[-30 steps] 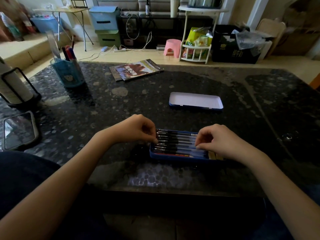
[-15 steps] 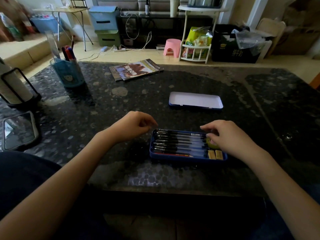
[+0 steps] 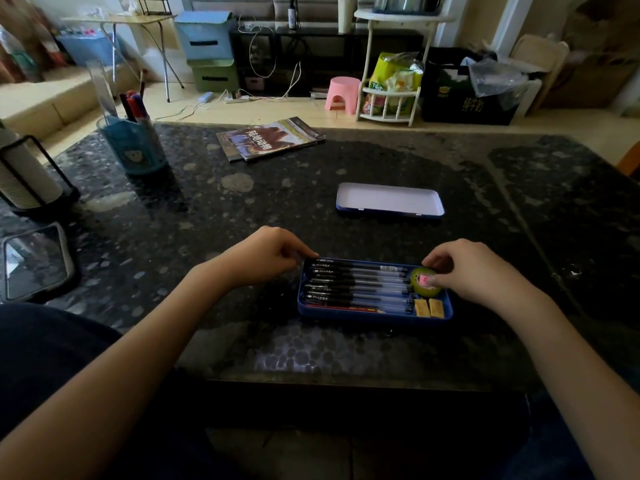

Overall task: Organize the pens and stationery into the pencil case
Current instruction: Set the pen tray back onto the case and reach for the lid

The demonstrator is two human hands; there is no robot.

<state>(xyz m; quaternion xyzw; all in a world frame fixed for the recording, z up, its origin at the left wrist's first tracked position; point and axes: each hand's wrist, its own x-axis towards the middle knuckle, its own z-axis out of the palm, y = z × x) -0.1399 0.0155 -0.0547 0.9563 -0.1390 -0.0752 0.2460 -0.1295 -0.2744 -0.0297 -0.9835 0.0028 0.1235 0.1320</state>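
Observation:
A blue pencil case (image 3: 375, 315) lies open on the dark table (image 3: 277, 209), near its front edge. Several black pens (image 3: 356, 284) lie side by side in it, with a red pencil (image 3: 346, 308) along the near wall. Two small yellow erasers (image 3: 429, 308) sit in its right near corner. A round green item (image 3: 425, 281) with a pink centre sits at the right end. My right hand (image 3: 474, 271) pinches this green item with curled fingers. My left hand (image 3: 263, 256) rests at the case's far left corner, fingers curled, fingertip touching the rim.
The case's lid (image 3: 389, 199) lies upside down farther back. A blue pen holder (image 3: 133, 145) with markers and a ruler stands at back left, a booklet (image 3: 270, 138) behind the middle, a phone (image 3: 34, 261) and a black rack (image 3: 31, 178) at the left edge.
My right hand moved from the pens to the case's right end and now holds the green round item. My left hand lifted off the pens and sits at the case's left corner.

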